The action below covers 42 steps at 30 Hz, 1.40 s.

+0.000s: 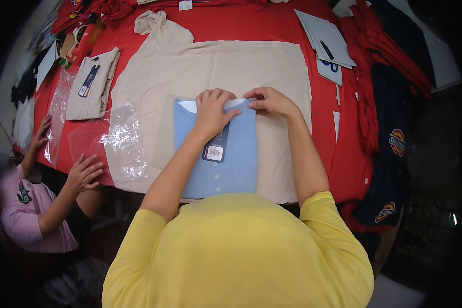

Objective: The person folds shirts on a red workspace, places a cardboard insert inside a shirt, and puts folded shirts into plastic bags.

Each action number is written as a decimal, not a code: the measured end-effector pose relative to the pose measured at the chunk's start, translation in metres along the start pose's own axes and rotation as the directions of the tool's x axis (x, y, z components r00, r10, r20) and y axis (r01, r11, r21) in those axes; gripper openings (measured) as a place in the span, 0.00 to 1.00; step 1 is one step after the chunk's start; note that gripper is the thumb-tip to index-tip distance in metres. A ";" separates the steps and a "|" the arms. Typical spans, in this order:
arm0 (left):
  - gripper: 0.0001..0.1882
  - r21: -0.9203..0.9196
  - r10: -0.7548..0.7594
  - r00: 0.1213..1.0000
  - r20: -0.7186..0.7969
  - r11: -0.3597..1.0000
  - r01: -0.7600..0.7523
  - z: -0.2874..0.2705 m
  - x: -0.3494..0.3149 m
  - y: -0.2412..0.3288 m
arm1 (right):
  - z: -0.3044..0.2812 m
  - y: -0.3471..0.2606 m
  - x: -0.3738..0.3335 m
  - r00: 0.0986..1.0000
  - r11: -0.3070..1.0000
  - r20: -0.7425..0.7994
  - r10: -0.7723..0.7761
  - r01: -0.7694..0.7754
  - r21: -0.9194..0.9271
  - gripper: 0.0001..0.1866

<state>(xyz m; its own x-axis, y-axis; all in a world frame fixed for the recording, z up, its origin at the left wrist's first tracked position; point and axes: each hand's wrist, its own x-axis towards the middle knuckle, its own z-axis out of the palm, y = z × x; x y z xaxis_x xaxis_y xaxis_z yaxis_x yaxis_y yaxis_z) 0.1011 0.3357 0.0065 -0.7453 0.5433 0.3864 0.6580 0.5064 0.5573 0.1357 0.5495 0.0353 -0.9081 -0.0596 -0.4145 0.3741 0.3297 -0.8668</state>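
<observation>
A folded light blue buttoned shirt [233, 172] lies in front of me on a beige cloth [256, 61]. A dark hang tag [221, 137] with a white barcode label [214, 152] rests on its front. White shows inside the neckline at the top edge. My left hand [212, 110] lies over the neckline, its fingers bent toward the top edge and its thumb apart. At the shirt's top right corner, my right hand [273, 101] pinches the edge between thumb and fingers.
Clear plastic bags [126, 143] lie to the left, below a folded beige garment [92, 84]. Another person's hand [83, 173] rests near them. White sheets [323, 38], a black pen [326, 50] and blue-handled scissors [329, 65] lie far right on the red cloth [344, 174].
</observation>
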 end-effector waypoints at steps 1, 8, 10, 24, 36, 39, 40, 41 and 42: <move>0.18 -0.021 0.010 1.000 -0.012 1.000 -0.010 -0.001 -0.001 -0.003 | -0.001 -0.006 0.000 0.999 1.000 0.049 -0.012 0.012 -0.008 0.11; 0.19 0.078 -0.057 0.998 0.036 0.995 0.054 0.005 -0.003 0.000 | 0.026 0.004 0.003 0.858 0.589 -0.060 -0.510 0.298 -0.752 0.08; 0.19 0.094 -0.054 0.995 0.079 0.994 0.047 0.006 0.000 0.001 | 0.037 0.007 -0.002 0.818 0.473 -0.066 -0.571 0.262 -0.841 0.08; 0.17 -0.015 -0.435 0.837 0.331 0.885 0.466 -0.120 -0.004 -0.074 | 0.063 -0.029 0.002 0.746 0.575 -0.134 -0.652 0.371 -0.729 0.12; 0.10 0.005 -0.329 0.941 -0.084 0.944 0.330 -0.096 -0.033 -0.056 | 0.073 -0.051 -0.018 0.913 0.784 -0.205 -0.354 0.170 -0.597 0.13; 0.10 0.038 -0.382 0.871 0.307 0.920 0.390 -0.106 -0.054 -0.021 | 0.089 -0.036 -0.032 0.894 0.640 -0.164 -0.417 0.161 -0.752 0.17; 0.10 0.025 -0.362 0.884 0.297 0.928 0.372 -0.103 -0.063 -0.011 | 0.096 -0.029 -0.031 0.855 0.574 -0.154 -0.495 0.189 -0.797 0.19; 0.10 0.012 -0.341 0.895 0.287 0.936 0.353 -0.099 -0.073 0.000 | 0.098 -0.027 -0.030 0.854 0.593 -0.156 -0.497 0.202 -0.779 0.20; 0.10 0.004 -0.325 0.904 0.276 0.941 0.337 -0.098 -0.080 0.009 | 0.102 -0.026 -0.030 0.852 0.614 -0.156 -0.499 0.221 -0.758 0.21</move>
<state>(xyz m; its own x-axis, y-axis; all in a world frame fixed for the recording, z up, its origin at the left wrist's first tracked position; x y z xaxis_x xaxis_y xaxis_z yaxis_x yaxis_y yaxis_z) 0.1564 0.2309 0.0525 -0.8585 0.5117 -0.0349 0.3684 0.6626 0.6521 0.1727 0.4472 0.0420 -0.9901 -0.0682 0.1228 -0.1136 0.9032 -0.4138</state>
